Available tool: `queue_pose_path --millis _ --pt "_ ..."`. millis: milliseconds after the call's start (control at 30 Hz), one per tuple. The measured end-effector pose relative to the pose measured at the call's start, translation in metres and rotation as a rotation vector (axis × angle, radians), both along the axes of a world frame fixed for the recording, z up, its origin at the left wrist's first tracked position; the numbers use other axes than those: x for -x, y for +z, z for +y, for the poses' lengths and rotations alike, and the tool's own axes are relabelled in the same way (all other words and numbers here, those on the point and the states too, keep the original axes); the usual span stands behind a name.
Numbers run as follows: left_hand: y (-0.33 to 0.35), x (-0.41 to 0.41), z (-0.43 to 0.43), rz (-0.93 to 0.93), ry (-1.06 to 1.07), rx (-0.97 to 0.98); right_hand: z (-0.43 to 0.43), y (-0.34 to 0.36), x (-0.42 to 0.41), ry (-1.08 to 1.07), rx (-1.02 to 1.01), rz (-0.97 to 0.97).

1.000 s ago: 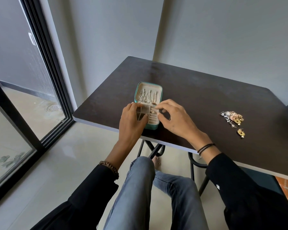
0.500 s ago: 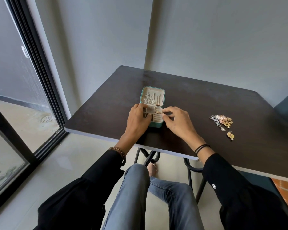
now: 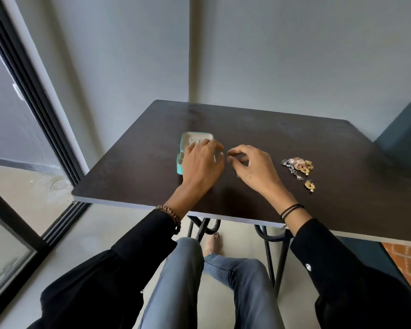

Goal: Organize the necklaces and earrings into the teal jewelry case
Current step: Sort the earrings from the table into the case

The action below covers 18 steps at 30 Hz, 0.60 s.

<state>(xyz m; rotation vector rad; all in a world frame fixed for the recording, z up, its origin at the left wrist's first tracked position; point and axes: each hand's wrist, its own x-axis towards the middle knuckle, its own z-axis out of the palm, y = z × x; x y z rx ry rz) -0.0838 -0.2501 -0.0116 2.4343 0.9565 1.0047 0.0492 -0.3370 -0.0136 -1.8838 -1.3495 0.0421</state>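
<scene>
Loose earring pile (image 3: 297, 165): on bench (image 3: 247, 124), right of right hand (image 3: 252, 169), far from left hand (image 3: 201, 165). Right grip: curled, contents unclear. Left grip: loose over teal jewelry case (image 3: 180, 166).

Head cam, wide, fwd-down, near table (image 3: 259, 129)

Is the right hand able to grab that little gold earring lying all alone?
Probably yes. The gold earring lies on the table just right of the right hand, with nothing between them.
</scene>
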Motion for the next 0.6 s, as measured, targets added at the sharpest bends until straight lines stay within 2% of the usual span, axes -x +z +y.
queue_pose_path --millis 333,600 --pt "0.006 -0.072 -0.044 0.05 -0.214 0.009 -0.065 0.0 -0.082 -0.244 0.029 -0.05" --pt "-0.025 -0.131 -0.077 0.167 -0.437 0.195 -0.092 -0.021 -0.154 -0.407 0.16 -0.095"
